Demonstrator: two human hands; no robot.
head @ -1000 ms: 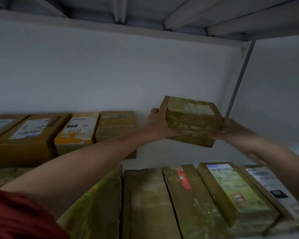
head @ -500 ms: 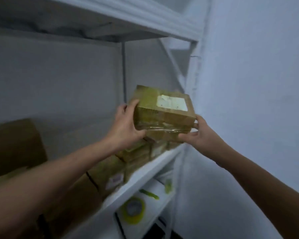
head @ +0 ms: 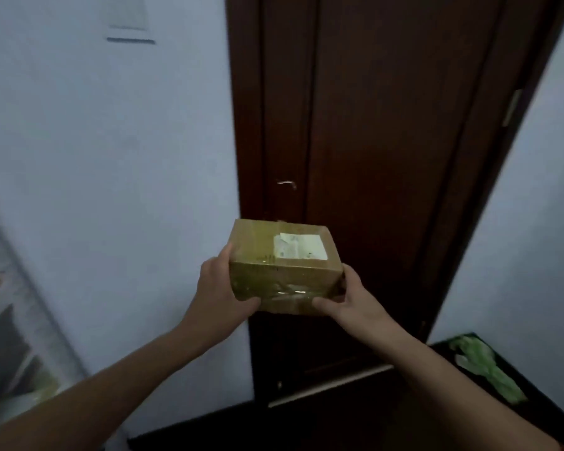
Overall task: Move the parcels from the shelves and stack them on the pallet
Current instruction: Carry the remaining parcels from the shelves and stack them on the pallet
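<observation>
Left hand (head: 220, 288), right hand (head: 349, 299) grip taped parcel (head: 284, 265) before dark door (head: 372, 125), pale wall (head: 111, 157).

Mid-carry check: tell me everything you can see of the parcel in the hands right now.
The parcel is a small brown cardboard box wrapped in glossy tape, a white label on its top toward the right, print unreadable. It is held roughly level in the air before a dark wooden door. The left hand grips its left side, the right hand its right side, both thumbs on the near face.
</observation>
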